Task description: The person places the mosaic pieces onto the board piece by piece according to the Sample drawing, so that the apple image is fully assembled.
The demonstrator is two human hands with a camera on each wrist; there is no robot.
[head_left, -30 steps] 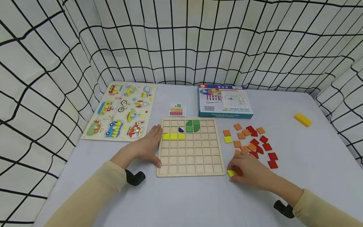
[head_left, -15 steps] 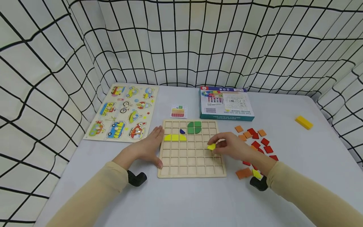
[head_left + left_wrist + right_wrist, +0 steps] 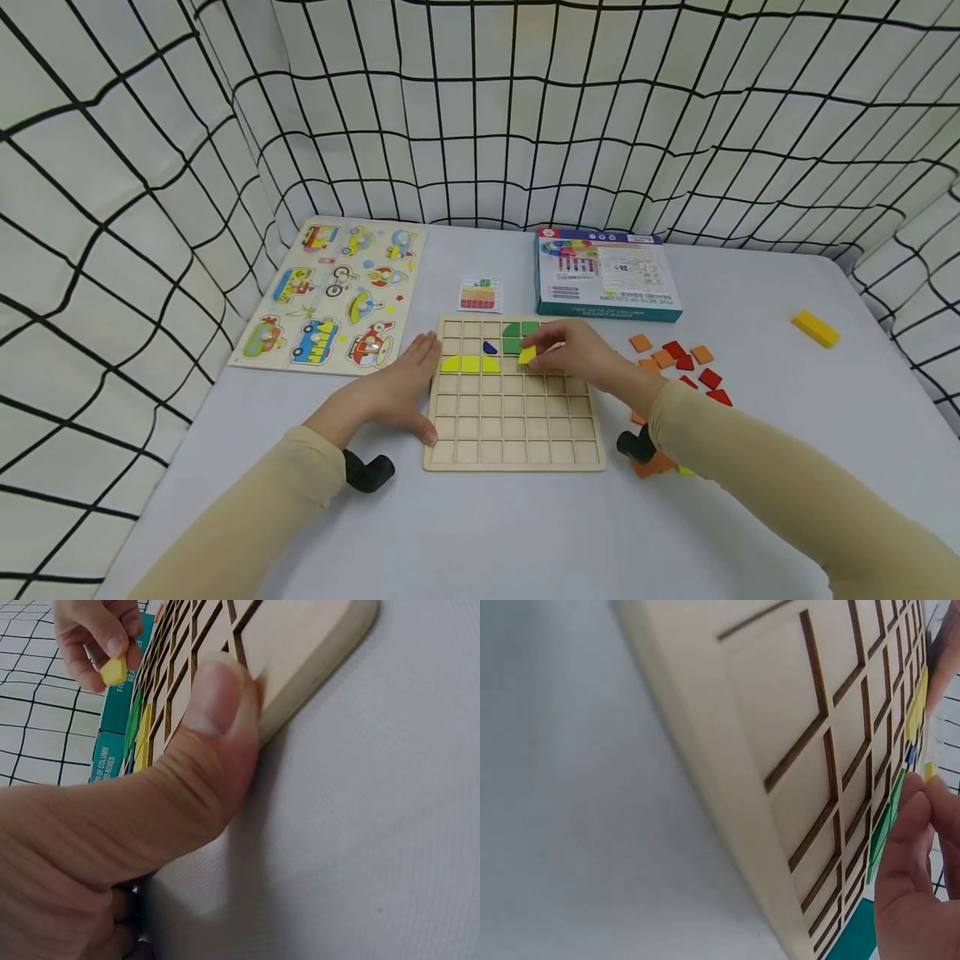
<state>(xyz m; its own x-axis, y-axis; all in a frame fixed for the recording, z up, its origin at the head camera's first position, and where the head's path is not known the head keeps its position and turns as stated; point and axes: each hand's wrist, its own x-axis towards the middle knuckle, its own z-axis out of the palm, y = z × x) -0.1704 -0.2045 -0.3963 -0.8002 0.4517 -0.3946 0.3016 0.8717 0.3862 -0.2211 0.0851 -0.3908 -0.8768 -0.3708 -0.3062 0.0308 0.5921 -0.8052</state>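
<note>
At the nine o'clock edge of the wooden grid board [image 3: 510,429], the left hand [image 3: 393,387] rests, thumb and fingers spread apart. Loose tiles [image 3: 710,378] lie at three o'clock. Toward two, the right hand [image 3: 573,354] pinches a yellow piece [image 3: 528,355] over the board, near green pieces [image 3: 512,337] at twelve. Farther out, a box [image 3: 603,275] lies past one.

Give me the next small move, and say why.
Probably lower the yellow tile into the bare square beside the row of yellow tiles: the right hand pinches it over the board, while the left hand rests against the board's edge.
</note>
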